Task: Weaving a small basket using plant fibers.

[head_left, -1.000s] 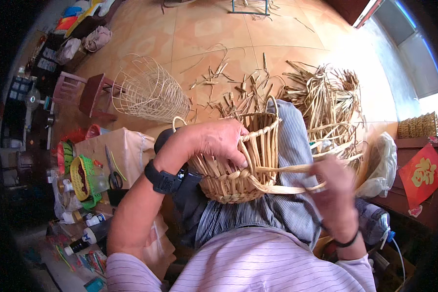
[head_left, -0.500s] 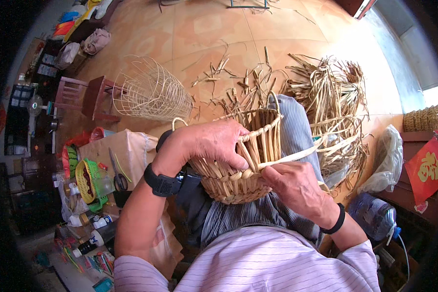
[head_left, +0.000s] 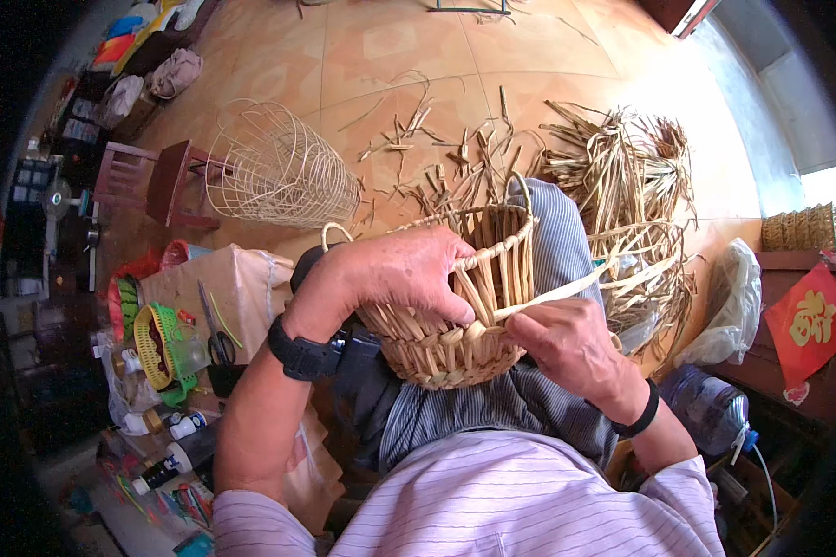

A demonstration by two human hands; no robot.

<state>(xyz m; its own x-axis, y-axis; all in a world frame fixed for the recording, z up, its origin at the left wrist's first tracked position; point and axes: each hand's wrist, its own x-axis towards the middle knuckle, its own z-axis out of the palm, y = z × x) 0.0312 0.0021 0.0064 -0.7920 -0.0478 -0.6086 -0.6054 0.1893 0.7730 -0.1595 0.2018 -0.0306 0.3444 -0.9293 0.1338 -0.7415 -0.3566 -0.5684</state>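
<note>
A woven straw basket (head_left: 450, 357) with small loop handles rests tilted on my lap. My left hand (head_left: 399, 269) is closed over its near rim, with the thumb pressed on the outer wall and the other fingers partly hidden inside. At the right side of the wall, my right hand (head_left: 571, 343) is pinched around a straw strand at the weave; its fingertips are partly hidden. A pale flat length of straw strand (head_left: 567, 290) runs from the weave, just above that hand, and loops out to the right.
Dried straw bundles (head_left: 613, 167) lie on the floor ahead, with scattered scraps (head_left: 464, 158) beside them. An open wire-like frame (head_left: 283, 172) lies further left. Scissors (head_left: 218, 339) and a yellow basket (head_left: 155, 348) sit at left. A water jug (head_left: 706, 408) stands at right.
My right hand has shifted slightly right, and its knuckles have turned a little. My left hand keeps its hold on the rim. The whole view has moved slightly.
</note>
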